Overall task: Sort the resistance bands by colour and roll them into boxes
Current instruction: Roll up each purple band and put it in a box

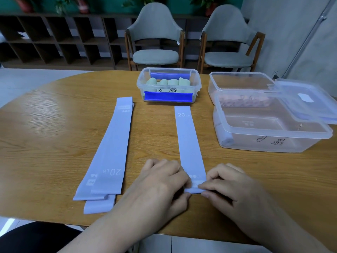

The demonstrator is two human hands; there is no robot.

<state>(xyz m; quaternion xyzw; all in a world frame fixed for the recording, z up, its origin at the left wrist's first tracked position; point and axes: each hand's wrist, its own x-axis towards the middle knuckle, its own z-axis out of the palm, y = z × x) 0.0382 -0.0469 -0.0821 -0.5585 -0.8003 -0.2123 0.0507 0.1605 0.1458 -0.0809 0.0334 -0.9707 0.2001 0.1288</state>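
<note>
Wood table (54,125): both hands (193,187) pinch lilac band (188,139) near end.

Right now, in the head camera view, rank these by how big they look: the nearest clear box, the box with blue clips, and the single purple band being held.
1. nearest clear box, clearly largest.
2. and 3. single purple band and box with blue clips: unsure. They look similar, and the box sits farther away.

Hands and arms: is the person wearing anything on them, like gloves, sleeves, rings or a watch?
No. The left hand and the right hand are bare, with no gloves and no rings that show. Both forearms are bare too, as far as the picture reaches: no sleeves, watch or bracelet. The fingernails look short and plain.
</note>
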